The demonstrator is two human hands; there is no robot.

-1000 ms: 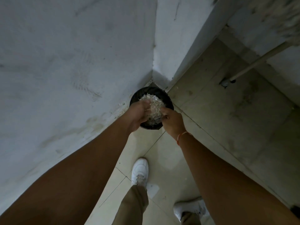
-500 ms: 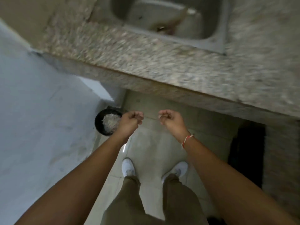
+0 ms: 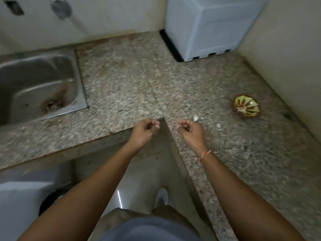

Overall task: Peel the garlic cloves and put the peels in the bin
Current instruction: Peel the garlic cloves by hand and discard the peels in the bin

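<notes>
Left hand (image 3: pixel 145 131), right hand (image 3: pixel 190 130): fingers curled, contents unclear. Gather white garlic peel scraps (image 3: pixel 196 117) at speckled granite worktop (image 3: pixel 173 80) inner corner completely.

L-shaped speckled granite counter (image 3: pixel 132 87) fills the corner. Steel sink (image 3: pixel 37 87) set in at left, rust stain by drain. Pale wall (image 3: pixel 107 16) behind, w/ blurred fittings. White plastic box (image 3: pixel 212 26) at back right. Small green-patterned bowl (image 3: pixel 246 108) on counter nr right wall. Glossy tile floor (image 3: pixel 139 185) below; dim light.
</notes>
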